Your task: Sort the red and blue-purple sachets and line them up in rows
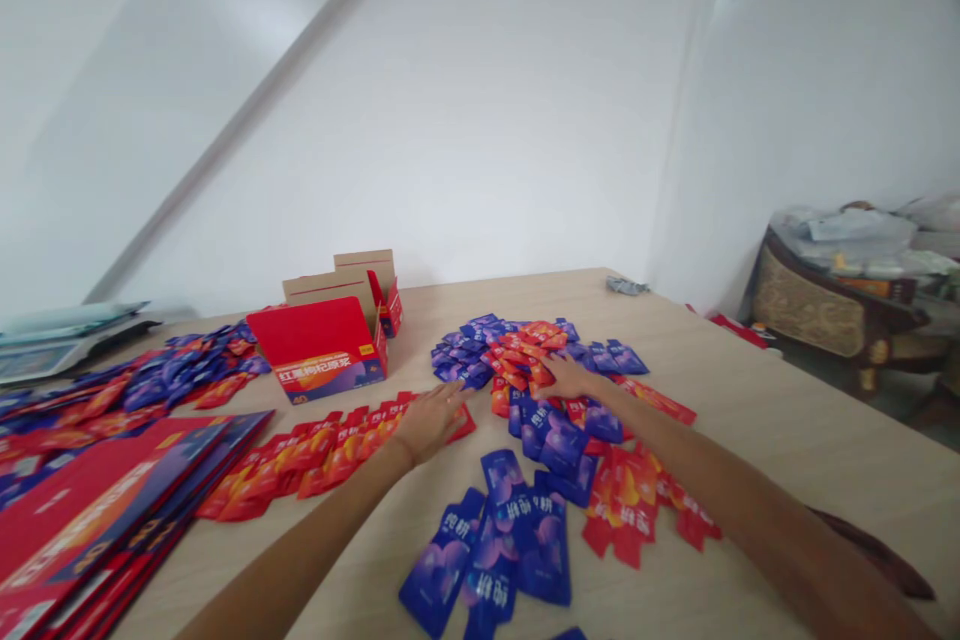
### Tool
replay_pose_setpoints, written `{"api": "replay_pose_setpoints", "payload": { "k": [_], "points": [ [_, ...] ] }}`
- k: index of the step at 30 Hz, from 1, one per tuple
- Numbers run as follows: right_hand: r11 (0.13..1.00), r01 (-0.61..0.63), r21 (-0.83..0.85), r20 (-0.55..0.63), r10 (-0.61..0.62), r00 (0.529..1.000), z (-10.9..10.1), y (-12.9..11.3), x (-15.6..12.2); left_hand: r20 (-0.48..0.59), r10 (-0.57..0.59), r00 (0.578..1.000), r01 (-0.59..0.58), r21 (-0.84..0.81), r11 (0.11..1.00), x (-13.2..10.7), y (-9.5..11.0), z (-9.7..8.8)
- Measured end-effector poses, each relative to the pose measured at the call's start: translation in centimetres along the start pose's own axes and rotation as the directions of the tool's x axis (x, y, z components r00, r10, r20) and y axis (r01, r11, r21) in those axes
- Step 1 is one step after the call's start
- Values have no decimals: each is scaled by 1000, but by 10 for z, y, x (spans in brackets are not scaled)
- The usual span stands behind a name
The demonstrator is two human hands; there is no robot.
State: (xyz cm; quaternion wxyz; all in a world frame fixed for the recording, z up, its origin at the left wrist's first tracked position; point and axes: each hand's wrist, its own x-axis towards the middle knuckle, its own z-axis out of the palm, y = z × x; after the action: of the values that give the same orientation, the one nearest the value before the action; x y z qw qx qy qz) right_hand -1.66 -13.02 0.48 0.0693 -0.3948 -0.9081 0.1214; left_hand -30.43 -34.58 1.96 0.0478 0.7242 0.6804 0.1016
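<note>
- Left of the front red box (pixel 330 360), and nearer, lies a stack of flat red boxes (pixel 112 510), folded down.
- Left of the front red box is a big messy heap of red and blue packets (pixel 180 370).
- The front red box stands with its flaps up. I cannot see what is inside.
- Just behind it, a bit to the right, stands another open red box (pixel 390 305); its inside is hidden too.
- A row of red packets (pixel 322 450) lies in front of the front red box, overlapping. The left hand (pixel 431 420) is palm down at the row's right end. I cannot tell if it pinches one.
- Right of the front red box is a loose pile of red and blue packets (pixel 525 345). The right hand (pixel 566 377) is over it, fingers spread.
- Nearer than that pile, blue packets (pixel 499 540) lie in a fan, with red packets (pixel 626 500) to their right.
- Bare wood shows between the front red box and the pile, and more toward the table's right edge.
- The pale wood table (pixel 735 390) meets a white wall (pixel 525 120) behind the front red box.
- Far right of the front red box, past the table, is a brown chair (pixel 817 305) heaped with bags (pixel 862 235).
</note>
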Motion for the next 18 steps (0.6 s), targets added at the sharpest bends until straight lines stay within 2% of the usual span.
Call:
{"api": "replay_pose_setpoints", "payload": {
  "k": [4,6,8,12,15,18],
  "points": [
    [999,-40,-32,51,42,998,11,-1,8,1,-254,967,253,-86,964,64,45,32],
    [998,-33,-48,52,36,998,12,4,6,47,-350,936,353,-143,925,91,54,44],
    [997,-30,-65,44,33,998,12,7,2,106,-410,906,423,-205,883,108,53,47],
    [991,-66,-117,-47,61,997,18,-6,2,174,-473,864,504,-303,809,108,27,25],
    [982,63,-180,-142,-89,986,31,-34,10,152,-535,831,554,-312,771,91,5,8],
    [961,134,-240,-151,-174,973,42,-64,22,103,-594,798,599,-248,762,70,2,10]
  ]
}}
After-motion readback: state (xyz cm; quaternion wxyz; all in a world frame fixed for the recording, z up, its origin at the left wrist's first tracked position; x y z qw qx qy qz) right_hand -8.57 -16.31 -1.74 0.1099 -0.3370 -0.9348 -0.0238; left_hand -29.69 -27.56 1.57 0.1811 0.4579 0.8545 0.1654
